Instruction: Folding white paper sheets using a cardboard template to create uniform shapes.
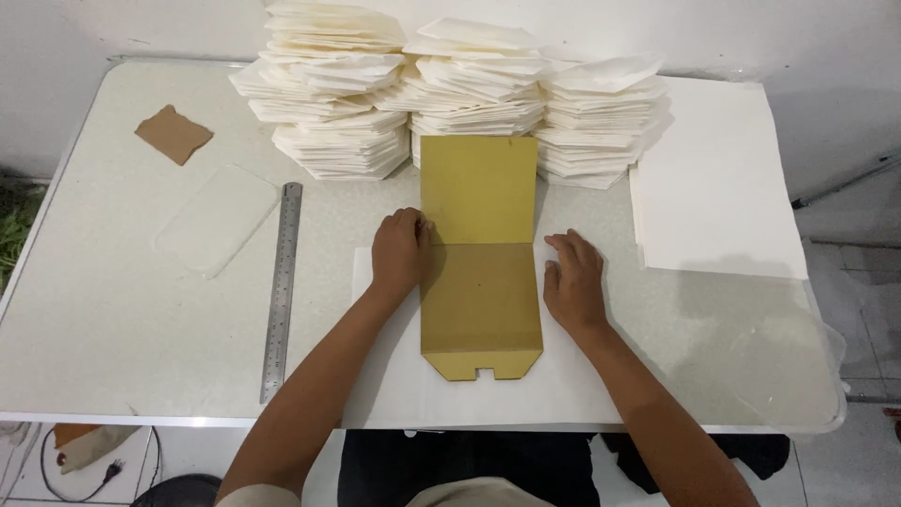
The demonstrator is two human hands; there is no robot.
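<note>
White speckled tabletop [122, 310] against a pale wall, seen from above. Centre: a yellow-brown cardboard template [481, 282], its lower half lying flat and its upper half folded up along a crease so that it stands nearly upright. The template rests on a white paper sheet [394, 385] that reaches the near table edge.

My left hand [401, 252] lies at the template's left edge beside the crease, palm down, fingers curled loosely, fingertips touching the cardboard; it grips nothing that I can see. My right hand [572, 280] lies flat on the white sheet just right of the template, fingers spread and extended, pressing the paper, holding nothing.

Behind the template: three tall stacks of folded white paper pieces [450, 94], set side by side, the raised flap standing just in front of them. Right: a flat pile of plain white sheets [718, 188]. Left: a steel ruler [282, 291] lying lengthwise away from me, a clear plastic rounded plate [218, 219] beside it, and a small brown cardboard scrap [174, 133] near the far left corner. Near right corner: a transparent plastic film [788, 366] overhanging the edge.
</note>
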